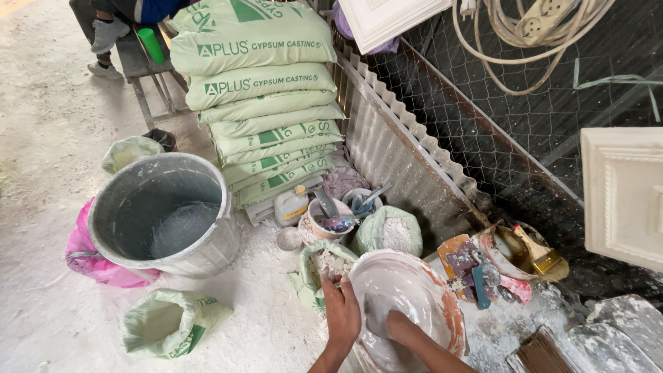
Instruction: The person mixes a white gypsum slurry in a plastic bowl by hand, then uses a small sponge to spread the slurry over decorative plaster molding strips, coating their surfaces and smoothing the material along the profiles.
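A person's two bare hands work in a wide mixing basin (pixel 407 290) coated in grey-white plaster, set at the bottom centre of a powder-dusted concrete floor (pixel 48 138). The left hand (pixel 342 311) lies flat on the basin's near rim, fingers together and curled over the edge; the right hand (pixel 400 324) reaches inside and presses on the wet lining, its fingertips sunk from view, so their spread cannot be told.

Just beside the basin's left rim stands an open green sack (pixel 328 266) holding lumps of white powder, and behind it a second open sack (pixel 390 231) shows a mound of finer powder. Between them and the wall sit a small tub (pixel 330 217) crowded with tools and a white plastic jug (pixel 291 205).

To the basin's right, a smeared bowl (pixel 507 250) holds brownish liquid with a paintbrush (pixel 540 254) laid across it, and plaster-caked scrapers (pixel 476 276) lie near.

Farther left, a large grey bucket (pixel 166 214) holds shallow cloudy water, a pink bag (pixel 90 259) wedged against its side and a crumpled green sack (pixel 169 321) lying in front. Stacked green gypsum sacks (pixel 266 103) rise against a corrugated metal sheet (pixel 394 145) and wire mesh fencing (pixel 525 110), where coiled cable with a power strip (pixel 539 27) hangs. White moulded plaster panels (pixel 621 197) lean at the right edge.
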`<move>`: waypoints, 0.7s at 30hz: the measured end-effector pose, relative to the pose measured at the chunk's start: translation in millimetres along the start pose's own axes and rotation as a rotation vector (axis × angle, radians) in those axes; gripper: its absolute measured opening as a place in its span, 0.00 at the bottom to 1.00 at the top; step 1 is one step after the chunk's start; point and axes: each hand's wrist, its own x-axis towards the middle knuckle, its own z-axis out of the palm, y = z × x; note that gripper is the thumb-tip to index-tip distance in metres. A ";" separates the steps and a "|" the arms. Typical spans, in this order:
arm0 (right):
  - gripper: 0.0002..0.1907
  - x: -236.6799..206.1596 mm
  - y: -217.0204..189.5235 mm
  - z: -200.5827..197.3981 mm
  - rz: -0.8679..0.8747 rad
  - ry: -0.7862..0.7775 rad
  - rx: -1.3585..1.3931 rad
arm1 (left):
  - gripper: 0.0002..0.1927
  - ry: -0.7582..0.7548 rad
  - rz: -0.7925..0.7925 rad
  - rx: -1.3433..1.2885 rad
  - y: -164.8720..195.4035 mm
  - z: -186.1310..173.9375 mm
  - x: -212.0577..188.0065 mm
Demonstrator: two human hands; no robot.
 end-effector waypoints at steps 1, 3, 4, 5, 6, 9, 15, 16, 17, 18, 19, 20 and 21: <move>0.19 1.3 -0.2 0.5 -0.003 0.001 -0.005 | 0.31 0.001 0.001 -0.002 -0.9 0.0 0.1; 0.19 4.1 3.6 4.9 0.006 -0.013 -0.012 | 0.31 0.000 0.000 0.002 -2.2 0.1 0.4; 0.19 4.6 7.2 9.1 0.005 -0.023 -0.012 | 0.31 0.000 0.000 0.004 -2.6 0.0 0.5; 0.19 5.3 11.5 13.4 0.004 -0.031 -0.012 | 0.31 0.003 0.014 0.003 -2.8 -0.3 0.4; 0.19 4.9 16.1 18.8 0.005 -0.038 -0.016 | 0.31 0.006 0.027 0.002 -2.8 -0.6 0.0; 0.19 1.6 28.5 29.1 0.004 -0.054 0.008 | 0.32 -0.009 0.009 0.004 -1.5 -1.2 0.0; 0.19 -3.8 28.9 23.7 -0.006 -0.038 0.047 | 0.32 -0.002 -0.017 0.000 0.7 -1.1 1.0; 0.19 -4.2 27.2 20.2 -0.010 -0.029 0.053 | 0.32 0.001 -0.007 0.011 0.6 -1.0 0.9; 0.19 -3.1 25.0 16.0 -0.010 -0.019 0.052 | 0.32 0.002 0.004 0.010 0.7 -1.0 1.2; 0.19 -3.5 24.1 12.6 -0.009 -0.014 0.054 | 0.32 0.004 0.014 0.010 0.7 -1.0 1.1; 0.19 -2.4 23.8 8.6 -0.010 -0.008 0.052 | 0.31 0.007 0.024 0.010 0.8 -1.2 1.2; 0.19 -2.4 24.8 5.8 0.003 -0.006 0.050 | 0.32 -0.001 -0.004 -0.003 0.9 -1.4 1.0; 0.19 -2.4 27.1 3.5 0.015 -0.003 0.045 | 0.32 -0.009 -0.031 -0.017 1.1 -1.5 0.9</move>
